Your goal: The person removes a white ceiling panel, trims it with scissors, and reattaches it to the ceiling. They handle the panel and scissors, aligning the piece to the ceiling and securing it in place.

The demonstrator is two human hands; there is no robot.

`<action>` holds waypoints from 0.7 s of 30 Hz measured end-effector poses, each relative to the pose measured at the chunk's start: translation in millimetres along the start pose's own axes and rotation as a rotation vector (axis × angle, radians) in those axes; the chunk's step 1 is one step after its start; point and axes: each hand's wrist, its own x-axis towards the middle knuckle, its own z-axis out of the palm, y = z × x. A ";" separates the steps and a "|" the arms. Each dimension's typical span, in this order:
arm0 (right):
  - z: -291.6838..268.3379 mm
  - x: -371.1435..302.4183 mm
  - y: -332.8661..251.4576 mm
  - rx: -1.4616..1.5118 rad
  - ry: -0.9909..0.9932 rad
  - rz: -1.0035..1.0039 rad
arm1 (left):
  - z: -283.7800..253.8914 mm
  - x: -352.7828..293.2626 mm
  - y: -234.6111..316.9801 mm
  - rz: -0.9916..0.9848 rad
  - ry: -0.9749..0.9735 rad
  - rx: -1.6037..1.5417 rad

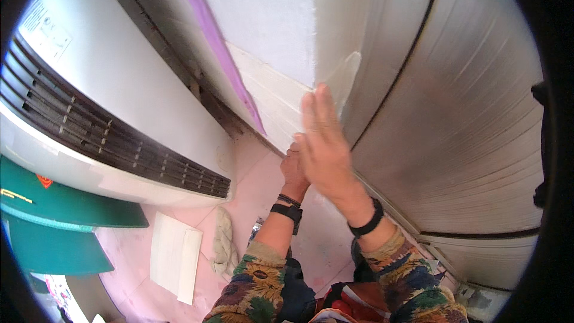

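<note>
Pink floor bears white board — hands overlap.

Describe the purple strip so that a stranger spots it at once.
Find the big white appliance with a louvred vent, at left. To its right is a pale wall. The long, narrow purple strip slants down that wall toward the left hand, its colour setting it apart from the off-white beside it.
</note>
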 end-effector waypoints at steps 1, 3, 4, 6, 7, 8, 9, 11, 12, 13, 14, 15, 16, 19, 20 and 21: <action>-4.4 2.9 0.5 0.008 0.070 0.033 | -0.3 0.4 -0.3 -0.001 -0.012 0.060; -14.8 10.5 4.8 0.011 0.211 0.091 | -1.4 1.2 0.0 -0.012 -0.003 0.113; -15.7 13.9 6.0 0.011 0.199 0.118 | -1.4 0.0 1.2 -0.018 0.014 0.108; -14.8 24.6 10.0 0.012 0.193 0.157 | -2.7 1.4 2.6 -0.035 -0.009 0.103; -14.1 28.5 10.1 0.004 0.192 0.137 | -3.5 0.7 3.7 -0.040 -0.005 0.111; -13.9 32.6 10.5 0.000 0.186 0.121 | -3.9 -0.1 5.3 -0.056 -0.022 0.115; -13.8 36.7 10.8 -0.001 0.177 0.100 | -4.1 1.3 6.3 -0.074 -0.035 0.116; -17.3 39.9 9.2 -0.051 0.119 0.110 | -3.8 1.0 6.6 -0.053 -0.019 0.090; -18.1 40.9 8.8 -0.073 0.086 0.119 | -3.3 0.8 6.0 -0.049 -0.023 0.069; -17.7 42.1 9.1 -0.079 0.074 0.131 | -2.3 1.5 5.8 -0.041 -0.011 0.064; -17.6 42.2 8.9 -0.084 0.058 0.150 | -1.6 0.5 5.9 -0.040 -0.013 0.051; -18.0 42.2 8.0 -0.084 0.037 0.173 | -2.2 -0.9 6.2 -0.038 -0.007 0.036; -18.2 42.0 5.5 -0.091 0.029 0.182 | -4.8 -1.7 7.1 -0.060 -0.047 0.004; -27.8 44.0 -2.4 -0.069 -0.012 0.213 | -26.3 4.1 6.9 -0.075 -0.163 -0.076; -35.1 44.3 -5.2 -0.043 -0.042 0.227 | -39.0 7.3 2.7 -0.056 -0.231 -0.089; -42.7 43.9 -9.9 -0.014 -0.072 0.262 | -54.7 11.0 -1.3 -0.047 -0.334 -0.086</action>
